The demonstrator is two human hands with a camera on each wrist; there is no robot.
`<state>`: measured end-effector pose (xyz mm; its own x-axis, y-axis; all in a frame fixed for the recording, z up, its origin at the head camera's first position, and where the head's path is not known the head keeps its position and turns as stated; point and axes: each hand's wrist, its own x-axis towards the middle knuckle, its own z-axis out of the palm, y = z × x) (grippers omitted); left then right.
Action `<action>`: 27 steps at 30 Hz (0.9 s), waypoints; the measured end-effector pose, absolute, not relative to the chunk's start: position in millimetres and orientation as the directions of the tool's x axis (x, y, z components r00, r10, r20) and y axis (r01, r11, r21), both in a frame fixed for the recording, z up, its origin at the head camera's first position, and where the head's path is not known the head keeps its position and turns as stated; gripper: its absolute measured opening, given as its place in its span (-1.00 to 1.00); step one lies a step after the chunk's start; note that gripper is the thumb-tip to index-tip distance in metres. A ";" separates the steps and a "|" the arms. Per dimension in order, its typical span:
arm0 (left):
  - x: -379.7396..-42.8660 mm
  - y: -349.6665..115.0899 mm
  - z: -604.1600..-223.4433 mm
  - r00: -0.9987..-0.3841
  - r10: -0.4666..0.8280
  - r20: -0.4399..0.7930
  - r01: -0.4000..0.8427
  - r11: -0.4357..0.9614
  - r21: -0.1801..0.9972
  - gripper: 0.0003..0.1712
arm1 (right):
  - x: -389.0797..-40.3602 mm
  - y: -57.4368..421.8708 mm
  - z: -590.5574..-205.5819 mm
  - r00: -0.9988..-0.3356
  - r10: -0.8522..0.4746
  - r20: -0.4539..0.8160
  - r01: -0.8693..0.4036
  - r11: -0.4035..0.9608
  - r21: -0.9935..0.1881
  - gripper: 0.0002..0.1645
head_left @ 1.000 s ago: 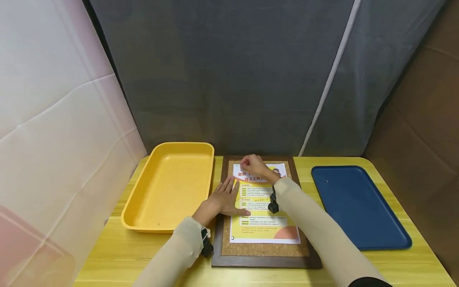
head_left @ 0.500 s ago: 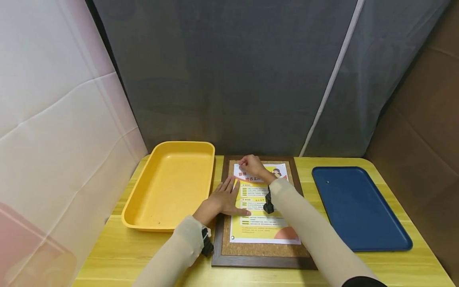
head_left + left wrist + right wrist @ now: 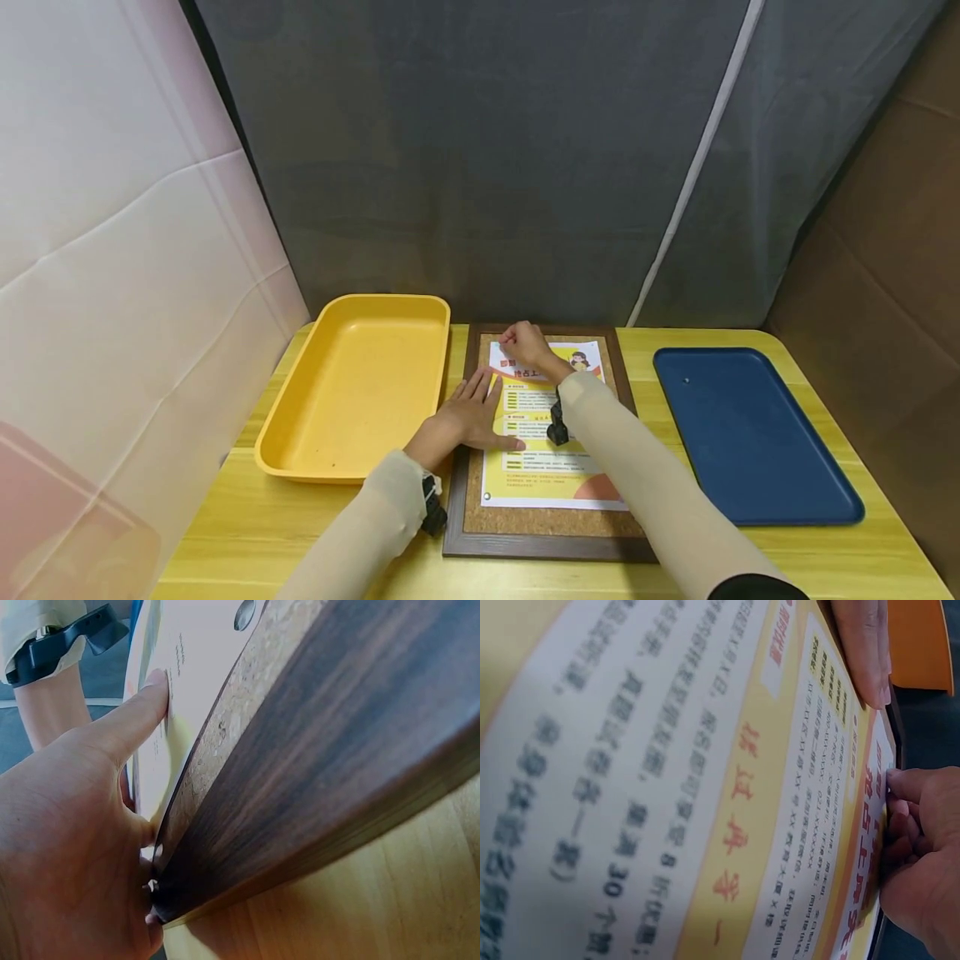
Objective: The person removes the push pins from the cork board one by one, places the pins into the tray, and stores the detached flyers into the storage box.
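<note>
A yellow and white printed poster (image 3: 543,493) lies on a cork board (image 3: 555,523) with a dark brown frame (image 3: 555,547). My left hand (image 3: 468,417) lies flat with spread fingers over the poster's left edge and the frame. Up at the poster's top left corner is my right hand (image 3: 527,345), its fingers curled and the thumb tip pressing at the corner. In the right wrist view the right thumb (image 3: 911,782) covers that spot, so anything under it is hidden. A silver thumbtack (image 3: 244,613) sits in the lower left corner of the poster.
To the left of the board stands a deep yellow tray (image 3: 352,479) with a few dark specks inside. A blue tray (image 3: 765,442) lies to the right, holding one small shiny thumbtack (image 3: 686,381). Grey cloth (image 3: 487,167) rises behind the wooden table (image 3: 240,533).
My right wrist and forearm have swung slightly left while the fingertips stay at the poster's top left corner. The left hand holds its place.
</note>
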<state>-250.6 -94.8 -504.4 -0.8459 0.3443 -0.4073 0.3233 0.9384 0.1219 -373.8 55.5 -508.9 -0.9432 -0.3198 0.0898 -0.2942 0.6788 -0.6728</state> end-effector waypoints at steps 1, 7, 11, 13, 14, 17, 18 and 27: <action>-250.8 -94.9 -505.4 -0.847 0.343 -0.406 0.321 0.939 0.124 0.52 | -373.7 55.0 -509.3 -0.944 -0.318 0.088 -0.292 0.679 -0.674 -0.84; -252.7 -95.4 -511.5 -0.853 0.340 -0.396 0.315 0.940 0.128 0.53 | -371.1 53.3 -508.7 -0.949 -0.307 0.079 -0.277 0.683 -0.676 -0.85; -253.5 -95.9 -512.7 -0.852 0.347 -0.391 0.326 0.937 0.123 0.53 | -370.9 53.2 -507.6 -0.953 -0.296 0.068 -0.261 0.687 -0.678 -0.85; -252.9 -95.8 -510.7 -0.851 0.353 -0.388 0.329 0.936 0.128 0.52 | -371.5 52.9 -508.0 -0.955 -0.290 0.063 -0.255 0.690 -0.678 -0.85; -252.6 -95.9 -510.3 -0.850 0.355 -0.388 0.334 0.934 0.124 0.52 | -371.7 52.7 -508.3 -0.956 -0.288 0.063 -0.253 0.691 -0.677 -0.85; -251.5 -95.6 -509.0 -0.848 0.359 -0.390 0.336 0.933 0.127 0.51 | -371.3 52.6 -508.8 -0.958 -0.282 0.054 -0.243 0.697 -0.675 -0.85; -251.6 -95.5 -509.1 -0.847 0.357 -0.394 0.335 0.934 0.125 0.51 | -371.0 52.5 -508.9 -0.958 -0.282 0.047 -0.239 0.698 -0.675 -0.85; -252.5 -94.7 -511.8 -0.842 0.344 -0.415 0.316 0.939 0.137 0.49 | -369.5 53.7 -508.7 -0.953 -0.302 0.032 -0.244 0.699 -0.673 -0.85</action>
<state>-252.5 -94.7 -511.8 -0.8424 0.3440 -0.4147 0.3158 0.9388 0.1373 -369.5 53.7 -508.7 -0.9527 -0.3023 0.0316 -0.2440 0.6986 -0.6726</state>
